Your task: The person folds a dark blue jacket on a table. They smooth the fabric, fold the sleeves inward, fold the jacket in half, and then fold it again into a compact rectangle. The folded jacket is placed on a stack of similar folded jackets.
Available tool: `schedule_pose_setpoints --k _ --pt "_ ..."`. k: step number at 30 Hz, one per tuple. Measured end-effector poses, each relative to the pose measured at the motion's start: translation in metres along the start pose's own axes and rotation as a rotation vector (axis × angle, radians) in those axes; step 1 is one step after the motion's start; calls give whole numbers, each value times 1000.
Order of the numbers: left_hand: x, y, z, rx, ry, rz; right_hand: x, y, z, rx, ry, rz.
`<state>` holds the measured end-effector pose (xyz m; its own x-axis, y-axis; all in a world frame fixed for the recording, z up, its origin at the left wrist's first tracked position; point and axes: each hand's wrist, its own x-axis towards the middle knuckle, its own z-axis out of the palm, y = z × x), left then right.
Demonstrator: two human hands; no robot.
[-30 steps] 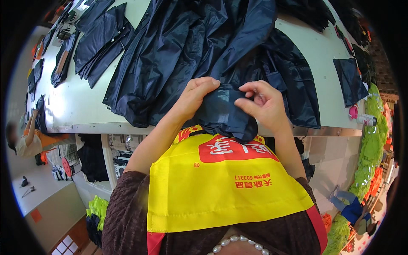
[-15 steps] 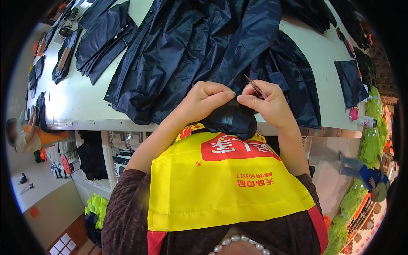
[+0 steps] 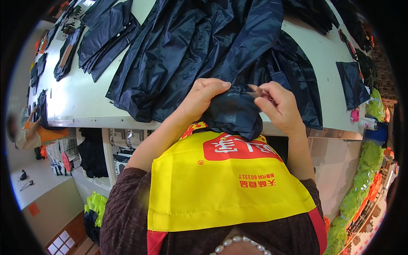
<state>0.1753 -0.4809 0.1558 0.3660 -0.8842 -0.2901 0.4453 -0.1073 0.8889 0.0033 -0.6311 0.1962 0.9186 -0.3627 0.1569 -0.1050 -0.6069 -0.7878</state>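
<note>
A large dark navy garment (image 3: 182, 55) of shiny fabric lies in loose folds over the white table in front of me. One bunched end of it (image 3: 233, 110) comes over the near edge toward my yellow apron. My left hand (image 3: 204, 97) pinches the upper edge of this end between thumb and fingers. Just to the right, my right hand (image 3: 281, 106) has its fingers closed round a pair of small thread snips (image 3: 254, 91). The snips' blades point left at the fabric edge; motion blurs them, so I cannot tell whether they touch it.
Folded dark pieces (image 3: 108, 40) are stacked at the table's far left, and a single dark piece (image 3: 353, 85) lies at its right end beside a pink item (image 3: 355, 114) and a clear bottle (image 3: 368, 123). Another person (image 3: 27, 131) is at the far left. Bright green garments (image 3: 361, 182) line the right.
My right hand has drawn away to the right from my left hand, and the snips have swung down to point left at the fabric. The left hand keeps its pinch, slightly higher.
</note>
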Motion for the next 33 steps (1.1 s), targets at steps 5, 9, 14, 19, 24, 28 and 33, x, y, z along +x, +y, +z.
schedule_pose_setpoints --k 5,9,14,19,24,28,33 --pt "-1 1 0 -3 -16 -26 5 1 10 -322 23 -195" --pt "-1 0 3 22 12 -28 7 0 11 -360 36 -226" --pt "0 -1 -4 1 -45 -55 9 10 17 -357 57 -330" --pt "6 -11 -9 -149 -110 -27 9 64 16 768 152 139" --pt "13 -23 -33 -356 -280 -34 9 86 45 927 36 404" --pt "16 -33 -49 -311 -302 -44 12 54 34 945 -244 430" --pt "25 -16 -41 177 -306 185 10 52 11 935 -311 474"
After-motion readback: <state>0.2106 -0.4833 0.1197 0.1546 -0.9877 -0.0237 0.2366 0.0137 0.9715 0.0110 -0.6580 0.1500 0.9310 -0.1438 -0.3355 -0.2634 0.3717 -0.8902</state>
